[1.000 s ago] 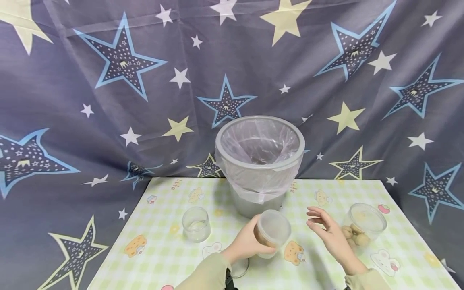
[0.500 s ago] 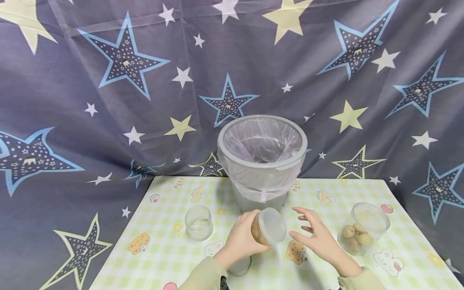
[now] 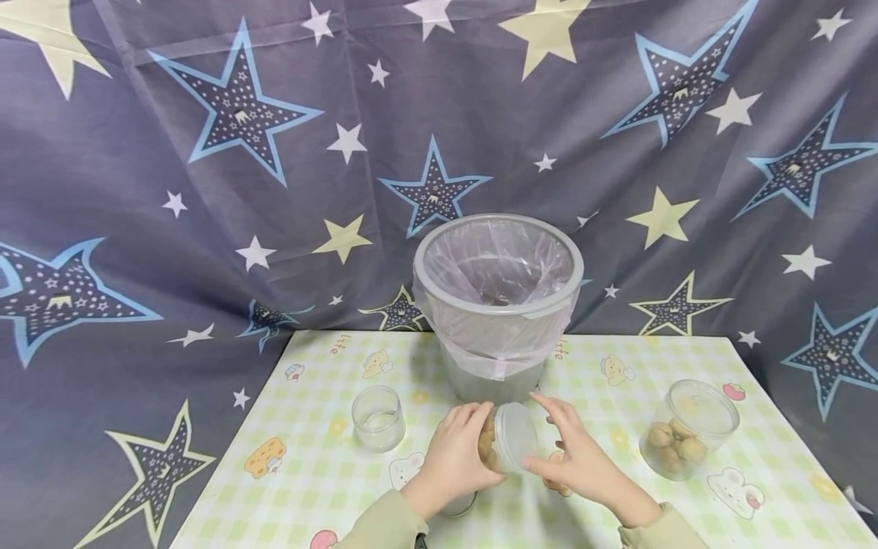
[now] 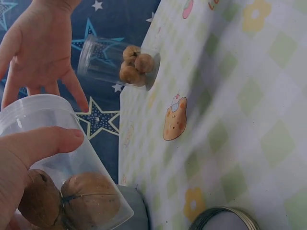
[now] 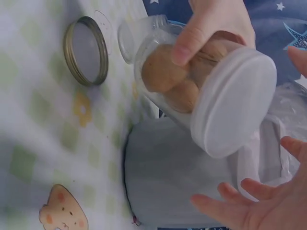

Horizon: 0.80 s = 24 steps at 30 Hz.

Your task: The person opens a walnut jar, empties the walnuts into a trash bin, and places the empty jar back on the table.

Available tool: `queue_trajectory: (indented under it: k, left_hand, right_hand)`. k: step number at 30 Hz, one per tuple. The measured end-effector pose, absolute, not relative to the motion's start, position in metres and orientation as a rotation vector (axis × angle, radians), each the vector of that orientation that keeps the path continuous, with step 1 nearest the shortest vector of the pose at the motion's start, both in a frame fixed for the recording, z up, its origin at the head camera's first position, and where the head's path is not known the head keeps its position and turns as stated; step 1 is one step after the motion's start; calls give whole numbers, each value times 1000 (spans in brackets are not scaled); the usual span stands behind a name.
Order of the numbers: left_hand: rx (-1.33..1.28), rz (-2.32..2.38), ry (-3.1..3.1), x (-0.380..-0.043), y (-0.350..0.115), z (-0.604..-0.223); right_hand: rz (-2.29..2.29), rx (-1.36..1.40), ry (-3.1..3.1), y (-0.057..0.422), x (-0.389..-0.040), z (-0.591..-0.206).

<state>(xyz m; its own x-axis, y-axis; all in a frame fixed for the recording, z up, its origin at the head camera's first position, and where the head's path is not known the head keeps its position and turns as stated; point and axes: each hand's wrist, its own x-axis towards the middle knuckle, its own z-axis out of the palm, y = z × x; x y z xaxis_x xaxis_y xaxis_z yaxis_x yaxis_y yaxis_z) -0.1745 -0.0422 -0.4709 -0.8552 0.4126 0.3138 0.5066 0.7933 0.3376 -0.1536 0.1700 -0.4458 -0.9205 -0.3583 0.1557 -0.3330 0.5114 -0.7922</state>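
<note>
Well inside the edges of the green-checked table (image 3: 302, 438), fingers of the left hand (image 3: 450, 450) clamp a clear, white-lidded plastic jar (image 3: 505, 437) of brown walnuts (image 5: 164, 72). The right hand (image 3: 575, 457), fingers apart, has come nearer.

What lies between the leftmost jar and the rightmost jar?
In the head view, from left to right: the left hand, the lidded jar it grips, then the right hand.

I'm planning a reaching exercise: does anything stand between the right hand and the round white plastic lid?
Nothing visible; only a gap separates the right hand from the lid, on the clear cylindrical walnut jar gripped by the left hand.
</note>
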Motion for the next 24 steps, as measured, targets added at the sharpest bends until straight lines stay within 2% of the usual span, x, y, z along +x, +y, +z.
queue_trajectory:
  k: [9,24]
  left_hand:
    - [-727,-521,-2723,-170,-40,-468]
    - [-790,-416,-2712,-167,-41,-460]
  right_hand:
    - [-1461,-762,2727,154,-150,-455]
    - [-1475,-773,2824,147,-153,-459]
